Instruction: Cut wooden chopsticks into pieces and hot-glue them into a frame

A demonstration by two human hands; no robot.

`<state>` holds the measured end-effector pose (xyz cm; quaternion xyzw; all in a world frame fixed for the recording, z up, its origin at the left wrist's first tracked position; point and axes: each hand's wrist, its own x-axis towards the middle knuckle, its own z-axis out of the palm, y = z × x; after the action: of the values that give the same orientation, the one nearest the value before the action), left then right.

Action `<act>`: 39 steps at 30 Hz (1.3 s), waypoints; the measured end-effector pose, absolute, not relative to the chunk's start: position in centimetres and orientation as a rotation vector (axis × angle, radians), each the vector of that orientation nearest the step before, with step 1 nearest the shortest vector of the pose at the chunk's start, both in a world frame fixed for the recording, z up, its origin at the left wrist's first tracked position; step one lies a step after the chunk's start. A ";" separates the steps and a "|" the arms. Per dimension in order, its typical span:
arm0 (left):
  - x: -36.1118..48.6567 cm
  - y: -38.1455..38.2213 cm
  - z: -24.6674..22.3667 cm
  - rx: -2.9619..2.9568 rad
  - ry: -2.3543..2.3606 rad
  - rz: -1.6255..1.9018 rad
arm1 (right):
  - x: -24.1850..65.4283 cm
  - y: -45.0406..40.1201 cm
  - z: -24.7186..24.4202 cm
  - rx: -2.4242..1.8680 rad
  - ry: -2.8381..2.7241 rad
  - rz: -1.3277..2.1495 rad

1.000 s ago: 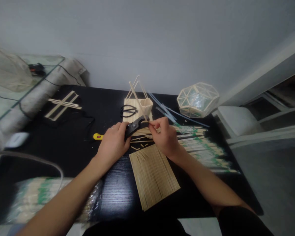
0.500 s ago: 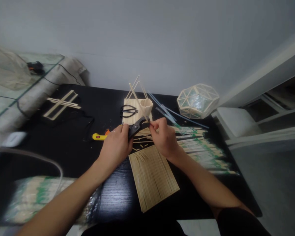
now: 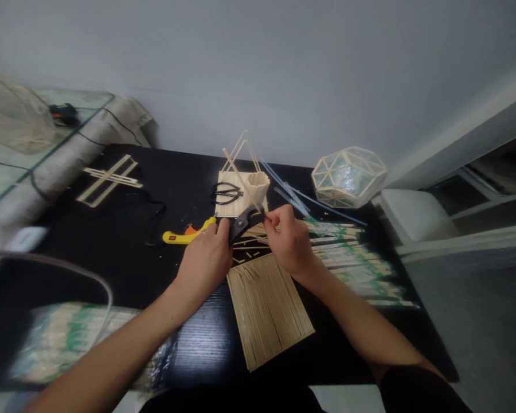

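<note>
My left hand [image 3: 208,252] is wrapped round a pair of dark pruning shears [image 3: 244,222], whose jaws point right towards my other hand. Pinched in the closed fingers of my right hand [image 3: 290,238] is a thin wooden stick [image 3: 236,166], slanting up and left past the shears' jaws. Whether the blades touch it I cannot tell. Just left of my left hand lies a yellow glue gun [image 3: 178,237] with an orange trigger. Below both hands rests a square panel of wooden sticks [image 3: 270,312], with short cut pieces on its upper edge.
Behind the shears stands a stick-built base with a cup [image 3: 258,183]; black-handled scissors [image 3: 226,194] lie on it. A faceted stick frame [image 3: 348,178], glue sticks [image 3: 298,201] and bundled sticks [image 3: 355,264] are at right. A stick cross [image 3: 110,179] and a plastic pack [image 3: 64,341] lie left.
The stick's upper end has shifted slightly left. My left hand and the shears' handles sit a little lower, uncovering more of the glue gun. Both grips stay the same.
</note>
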<state>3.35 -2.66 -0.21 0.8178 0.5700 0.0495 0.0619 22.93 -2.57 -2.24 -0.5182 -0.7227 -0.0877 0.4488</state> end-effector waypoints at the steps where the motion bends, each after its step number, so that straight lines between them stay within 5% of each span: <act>1: 3.4 -2.7 -0.2 2.469 1.729 0.138 | 22.9 -2.6 -2.2 -1.283 -1.786 -0.213; 20: 3.2 -2.4 -0.8 2.426 1.713 0.229 | 22.9 -2.2 -2.5 -1.291 -1.755 -0.126; 33: 1.5 -0.2 -1.2 2.553 1.668 0.389 | 23.4 -2.3 0.0 -1.305 -1.581 0.405; 39: 1.1 0.3 -0.7 2.017 1.476 0.837 | 23.0 -2.5 0.4 -1.228 -1.414 0.786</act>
<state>1.10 0.25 -0.75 0.7408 0.5422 0.3076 0.2502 23.02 -2.54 0.42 -0.5139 -0.5916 0.3289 0.5270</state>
